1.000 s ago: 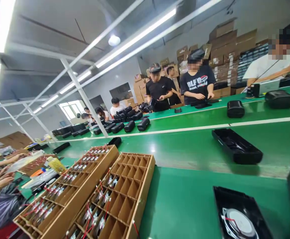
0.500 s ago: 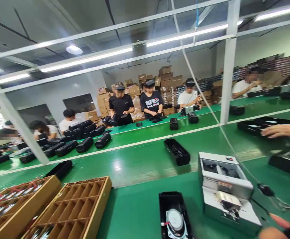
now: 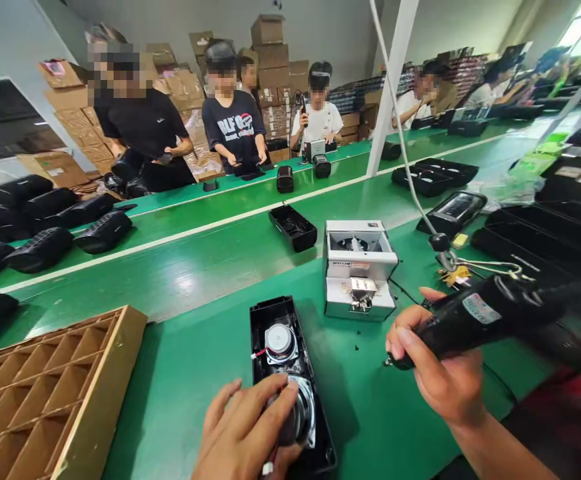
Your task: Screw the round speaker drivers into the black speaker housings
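Note:
A black housing (image 3: 325, 427) lies on the green work surface, with a round speaker (image 3: 279, 341) seated in its far half. My left hand (image 3: 250, 427) has its fingers closed round a second speaker (image 3: 304, 417) in the near half; a wire with a white plug hangs below the palm. My right hand (image 3: 443, 373) grips a black electric screwdriver (image 3: 450, 327), its tip pointing left, above the surface. Just beyond stands a white and grey screw feeder (image 3: 360, 267), with a few tiny dark screws lying in front of it.
A divided cardboard tray (image 3: 45, 400) is at the left. An open black housing (image 3: 293, 227) rests on the conveyor (image 3: 195, 260). Black cases (image 3: 550, 233) lie at the right, near a hanging cable with a hook. Several people work across the line.
The view has swung right and down. My left hand has come into view at the near speaker, and my right hand now shows holding the screwdriver.

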Motion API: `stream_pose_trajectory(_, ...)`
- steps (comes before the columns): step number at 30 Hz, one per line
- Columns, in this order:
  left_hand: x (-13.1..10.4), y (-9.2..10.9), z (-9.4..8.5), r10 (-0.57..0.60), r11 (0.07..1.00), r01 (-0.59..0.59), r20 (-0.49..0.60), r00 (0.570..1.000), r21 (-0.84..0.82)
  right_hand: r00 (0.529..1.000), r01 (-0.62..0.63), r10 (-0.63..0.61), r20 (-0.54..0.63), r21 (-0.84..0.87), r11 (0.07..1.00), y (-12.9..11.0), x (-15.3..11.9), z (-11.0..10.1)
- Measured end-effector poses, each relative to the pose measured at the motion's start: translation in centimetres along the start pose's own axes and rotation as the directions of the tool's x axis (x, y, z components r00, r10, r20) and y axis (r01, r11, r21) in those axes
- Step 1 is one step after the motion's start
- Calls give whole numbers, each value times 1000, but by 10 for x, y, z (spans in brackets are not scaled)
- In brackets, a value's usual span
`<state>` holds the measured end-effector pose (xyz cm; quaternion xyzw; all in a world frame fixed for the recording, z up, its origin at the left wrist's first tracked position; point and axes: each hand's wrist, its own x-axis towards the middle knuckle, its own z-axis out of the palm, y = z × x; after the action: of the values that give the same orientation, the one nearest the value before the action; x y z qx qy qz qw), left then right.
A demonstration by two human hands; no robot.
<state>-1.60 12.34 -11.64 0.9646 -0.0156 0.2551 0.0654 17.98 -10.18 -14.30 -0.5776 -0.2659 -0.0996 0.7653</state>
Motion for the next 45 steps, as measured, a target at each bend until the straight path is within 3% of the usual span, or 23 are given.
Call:
stream_pose_trajectory(5,28,-11,6,155,983,-167,134,979,80,1000,-1,1,6,11,1000,-1,-1,0)
stream_pose_trajectory(15,17,-20,21,97,993,-114,309,946,35,999,-48,48,-21,8,999,-8,0,1)
stream_pose_trajectory(19,20,-20,22,75,996,-86,318,945,21,997,-60,61,-40,12,998,-9,1,2)
stream_pose_trajectory(25,20,-20,20,134,982,-169,310,941,88,996,-56,57,-64,14,998,-10,3,4)
stream_pose_trajectory(33,18,-17,22,69,997,-79,295,953,20,998,-43,43,-37,16,999,-10,1,4)
stream_pose_trajectory(38,15,-19,26,30,996,-50,264,964,69,998,-58,58,-39,14,998,-8,-1,2)
stream_pose_trajectory(42,13,-22,24,146,986,-160,254,956,36,998,-54,54,-33,14,998,-5,-3,1)
stream_pose_trajectory(45,6,-15,24,167,961,-216,265,950,170,999,-28,29,-22,9,1000,-2,-8,0)
